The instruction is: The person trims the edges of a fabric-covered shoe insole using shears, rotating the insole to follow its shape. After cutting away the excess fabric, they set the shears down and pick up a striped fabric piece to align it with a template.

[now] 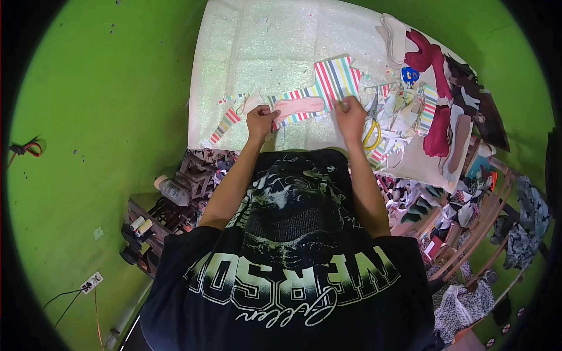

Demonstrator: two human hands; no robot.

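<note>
A pink sole-shaped template (300, 106) lies on a piece of striped fabric (328, 82) spread over the glittery white sheet (257, 52). My left hand (260, 120) pinches the left end of the template and the fabric under it. At the right end, my right hand (350, 112) has its fingers closed on the fabric's edge; whether it also holds a small tool is hidden.
Yellow-handled scissors (371, 131) lie just right of my right hand among striped scraps (404, 105). Red cut pieces (436, 126) and sole shapes (459, 137) are piled at the right. A shelf with bottles (170, 190) and fabric offcuts stands below the work surface. Green walls surround it.
</note>
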